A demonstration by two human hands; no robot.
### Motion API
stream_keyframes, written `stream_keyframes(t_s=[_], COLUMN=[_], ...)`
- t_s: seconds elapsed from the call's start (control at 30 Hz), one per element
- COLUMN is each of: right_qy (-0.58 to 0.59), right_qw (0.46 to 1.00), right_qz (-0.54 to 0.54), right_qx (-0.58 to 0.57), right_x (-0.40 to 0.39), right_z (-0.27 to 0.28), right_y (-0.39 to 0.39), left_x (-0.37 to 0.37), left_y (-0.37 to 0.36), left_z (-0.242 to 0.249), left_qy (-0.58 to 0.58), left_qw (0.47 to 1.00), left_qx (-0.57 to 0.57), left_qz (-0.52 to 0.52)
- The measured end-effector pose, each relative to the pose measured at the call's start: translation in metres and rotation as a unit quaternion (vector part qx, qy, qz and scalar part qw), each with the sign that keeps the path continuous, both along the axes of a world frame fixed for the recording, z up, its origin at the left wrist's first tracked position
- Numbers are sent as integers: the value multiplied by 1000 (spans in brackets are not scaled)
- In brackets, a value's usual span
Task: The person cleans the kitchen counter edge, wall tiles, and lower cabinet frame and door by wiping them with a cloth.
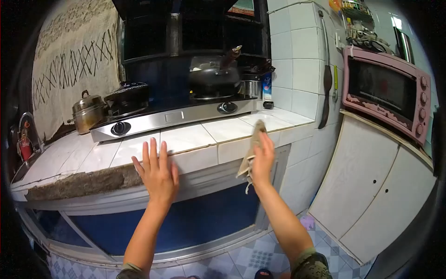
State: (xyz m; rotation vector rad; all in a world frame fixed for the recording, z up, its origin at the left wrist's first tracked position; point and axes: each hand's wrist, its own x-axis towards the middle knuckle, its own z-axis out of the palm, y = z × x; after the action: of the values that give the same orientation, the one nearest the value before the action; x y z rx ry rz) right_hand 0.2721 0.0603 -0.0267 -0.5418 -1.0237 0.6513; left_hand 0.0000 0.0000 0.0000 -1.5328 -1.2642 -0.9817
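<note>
My left hand (158, 176) is open, fingers spread, at the front edge of the white tiled counter (188, 138). It holds nothing. My right hand (262, 162) grips a beige cloth (248, 158) at the counter's front edge, further right. Part of the cloth hangs below the edge, with loose threads at its lower end. Behind both hands stands a gas stove (174, 118) with a steel front and two black knobs. A dark wok (213, 81) with a lid sits on its right burner, and a black pan (127, 95) on its left.
A steel pot (87, 111) stands left of the stove, near a faucet (28, 118). At right, a pink toaster oven (385, 90) rests on a white cabinet (371, 181). A dark spatula (327, 79) hangs on the tiled wall. Rough, broken edging (83, 186) shows at the counter's front left.
</note>
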Motion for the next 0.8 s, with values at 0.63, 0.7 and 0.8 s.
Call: stream_keyframes(t_s=[0.63, 0.7, 0.8], right_qy=[-456, -425, -310], right_qw=[719, 725, 818], right_qz=[-459, -507, -481], right_qx=[253, 190, 64], right_x=[-71, -22, 35], right_z=[-79, -84, -88], right_y=[28, 47, 60], left_x=[-23, -11, 1], left_y=[44, 47, 59], left_z=[-91, -106, -123], left_qy=[105, 113, 111], left_qw=[993, 993, 991], left_qx=[42, 41, 69], left_qz=[26, 10, 24])
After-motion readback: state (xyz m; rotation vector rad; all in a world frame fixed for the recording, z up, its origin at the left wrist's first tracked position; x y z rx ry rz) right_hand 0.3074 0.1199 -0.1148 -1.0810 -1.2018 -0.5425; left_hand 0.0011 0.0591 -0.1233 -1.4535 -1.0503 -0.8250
